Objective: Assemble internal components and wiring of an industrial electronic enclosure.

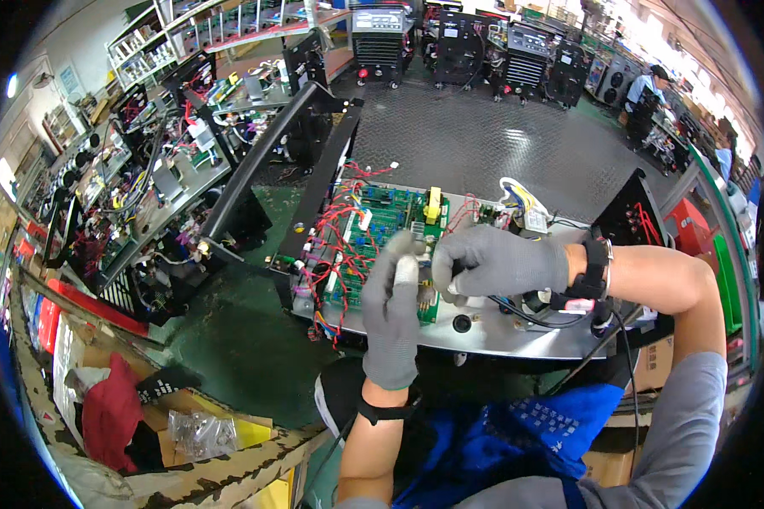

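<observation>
Both my hands wear grey gloves and meet over an open machine chassis (518,335) with a bare metal base. On its left part lies a green circuit board (382,208) with a yellow transformer (433,205) and several red wires (341,242). My left hand (390,310) rises over the board's right front, thumb and fingers drawn together. Just beside it, my right hand (505,261) is curled with its fingertips pinched toward the left one. Whatever lies between the fingers is too small or hidden to make out. A black cable (535,319) runs below my right hand.
A long black handle bar (259,161) stands at the chassis's left end, a black panel (632,212) at its right. More opened units (174,182) line the left. Finished black machines (378,47) stand behind. A box with a plastic bag (202,434) sits at lower left.
</observation>
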A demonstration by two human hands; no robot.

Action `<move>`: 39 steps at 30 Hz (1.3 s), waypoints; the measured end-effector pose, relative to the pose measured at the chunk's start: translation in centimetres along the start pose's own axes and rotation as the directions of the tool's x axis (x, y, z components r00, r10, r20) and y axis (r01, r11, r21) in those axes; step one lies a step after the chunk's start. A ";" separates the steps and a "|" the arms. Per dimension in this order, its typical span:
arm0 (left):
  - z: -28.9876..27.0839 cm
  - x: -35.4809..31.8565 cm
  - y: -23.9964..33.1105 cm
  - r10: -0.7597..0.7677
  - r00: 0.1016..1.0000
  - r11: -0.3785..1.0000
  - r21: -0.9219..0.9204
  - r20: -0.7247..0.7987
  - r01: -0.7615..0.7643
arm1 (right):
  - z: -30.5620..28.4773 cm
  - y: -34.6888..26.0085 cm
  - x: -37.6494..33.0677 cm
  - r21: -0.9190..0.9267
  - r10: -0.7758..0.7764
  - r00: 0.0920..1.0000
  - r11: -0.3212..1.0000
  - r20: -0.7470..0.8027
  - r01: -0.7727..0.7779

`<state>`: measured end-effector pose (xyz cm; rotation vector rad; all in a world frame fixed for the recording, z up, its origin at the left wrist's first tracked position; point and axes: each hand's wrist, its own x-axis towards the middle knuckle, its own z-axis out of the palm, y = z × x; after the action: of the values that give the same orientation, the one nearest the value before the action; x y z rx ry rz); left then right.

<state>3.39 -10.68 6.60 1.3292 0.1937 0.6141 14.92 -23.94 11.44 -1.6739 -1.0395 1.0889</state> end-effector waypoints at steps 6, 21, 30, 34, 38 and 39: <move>0.4 -0.5 -0.9 0.009 0.999 1.000 -0.028 -0.041 -0.011 | 0.7 -0.3 0.0 0.059 -0.032 0.939 0.997 -0.343 0.056; -2.1 1.4 -1.2 0.308 0.939 0.392 0.879 0.154 -0.273 | -7.3 3.4 1.0 -0.826 -0.132 0.942 0.527 -0.309 -0.197; 1.3 1.1 -3.0 -0.219 0.956 0.081 0.980 0.196 -0.183 | -12.7 9.3 6.3 -0.723 0.067 0.927 0.606 -0.370 -0.332; 1.0 0.9 -3.8 -0.155 0.972 0.016 0.984 0.178 -0.178 | -11.3 6.2 8.0 -0.895 0.172 0.936 0.284 -0.306 -0.345; 0.6 0.8 -4.8 -0.077 0.978 -0.004 0.981 0.194 -0.195 | -10.8 3.8 6.8 -0.527 0.485 0.840 0.661 -0.241 -0.533; 0.6 0.7 -4.8 -0.080 0.977 -0.006 0.980 0.195 -0.197 | -10.2 3.0 6.3 -0.326 0.587 0.774 0.702 -0.238 -0.633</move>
<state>5.69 -11.30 2.39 2.9164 0.4842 0.3124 26.84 -21.04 9.69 -2.4986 -0.6419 1.2208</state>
